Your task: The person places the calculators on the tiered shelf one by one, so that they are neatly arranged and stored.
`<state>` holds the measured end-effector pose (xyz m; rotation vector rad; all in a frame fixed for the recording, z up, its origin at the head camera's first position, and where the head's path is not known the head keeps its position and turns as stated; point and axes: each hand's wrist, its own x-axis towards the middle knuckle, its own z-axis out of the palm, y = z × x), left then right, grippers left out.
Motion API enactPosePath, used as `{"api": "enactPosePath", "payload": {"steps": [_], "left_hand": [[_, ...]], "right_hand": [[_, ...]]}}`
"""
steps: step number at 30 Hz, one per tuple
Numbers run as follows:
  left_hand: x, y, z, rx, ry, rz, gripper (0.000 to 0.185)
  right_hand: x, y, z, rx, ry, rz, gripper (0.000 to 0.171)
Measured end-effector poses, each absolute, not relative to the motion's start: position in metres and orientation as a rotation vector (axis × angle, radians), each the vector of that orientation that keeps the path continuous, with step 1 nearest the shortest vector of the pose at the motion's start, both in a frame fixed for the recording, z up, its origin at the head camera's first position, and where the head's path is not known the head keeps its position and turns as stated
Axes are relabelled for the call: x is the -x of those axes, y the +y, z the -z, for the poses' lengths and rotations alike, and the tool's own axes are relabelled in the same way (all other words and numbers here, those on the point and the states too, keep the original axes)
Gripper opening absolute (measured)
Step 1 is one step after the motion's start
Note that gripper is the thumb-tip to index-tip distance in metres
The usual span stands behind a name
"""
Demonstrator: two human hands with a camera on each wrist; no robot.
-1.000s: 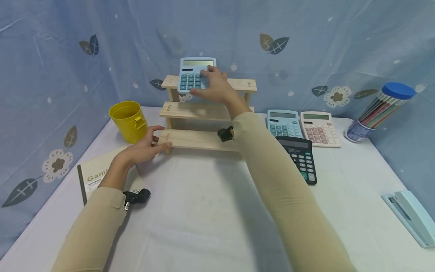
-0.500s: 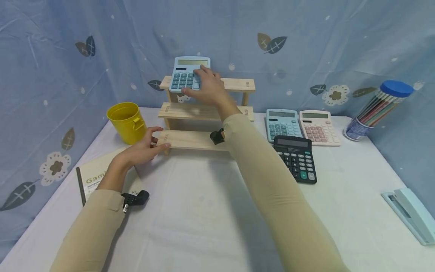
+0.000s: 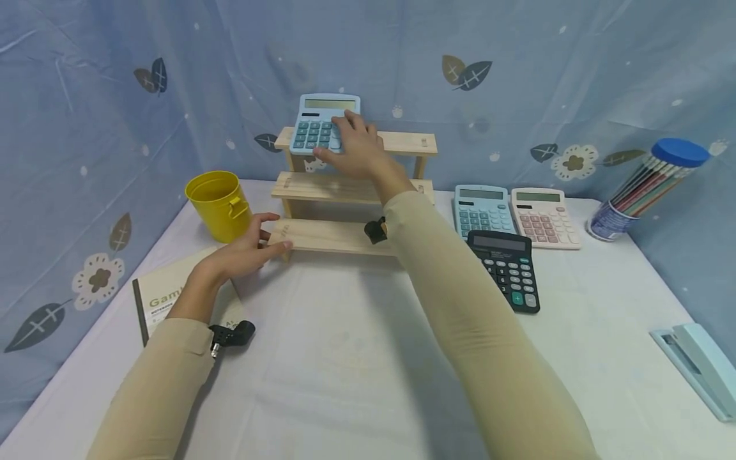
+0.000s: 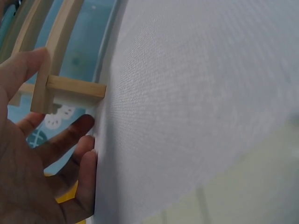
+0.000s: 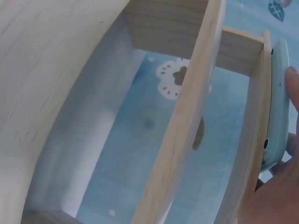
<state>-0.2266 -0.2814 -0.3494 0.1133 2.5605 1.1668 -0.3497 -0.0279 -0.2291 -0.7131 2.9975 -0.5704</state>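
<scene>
A light blue calculator (image 3: 313,124) lies tilted on the top board of the three-tier wooden stand (image 3: 322,235), left of its middle. My right hand (image 3: 362,150) holds the calculator by its right side and lower edge, thumb at the bottom. Seen from the side in the right wrist view, the calculator (image 5: 279,102) rests against the top board. At the stand's lower left end, my left hand (image 3: 238,252) grips the bottom board, thumb in front and fingers behind. The left wrist view shows that thumb on the board, the other fingers (image 4: 65,144) spread beneath.
A yellow bucket (image 3: 221,207) and a notebook (image 3: 163,294) lie around the left hand. To the right are another blue calculator (image 3: 483,207), a pink calculator (image 3: 543,217), a black calculator (image 3: 508,268), a tub of pencils (image 3: 615,220) and a light blue stapler (image 3: 696,367).
My right hand has slid the calculator a little left along the top board and set it closer onto the board. The left hand has stayed at the bottom board.
</scene>
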Motion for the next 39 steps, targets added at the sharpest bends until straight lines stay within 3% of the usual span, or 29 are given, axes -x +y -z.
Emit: {"api": "enactPosePath", "payload": {"steps": [9, 21, 39], "left_hand": [[0.227, -0.282, 0.350, -0.121, 2.566, -1.157, 0.092], [0.226, -0.286, 0.350, -0.102, 2.569, -1.148, 0.093], [0.227, -0.290, 0.350, -0.135, 2.588, -1.126, 0.091]], "right_hand": [[0.341, -0.017, 0.223, 0.770, 2.962, 0.664, 0.101], [0.321, 0.039, 0.230, 0.970, 3.021, 0.650, 0.099], [0.284, 0.120, 0.256, 0.991, 3.127, 0.581, 0.098]]}}
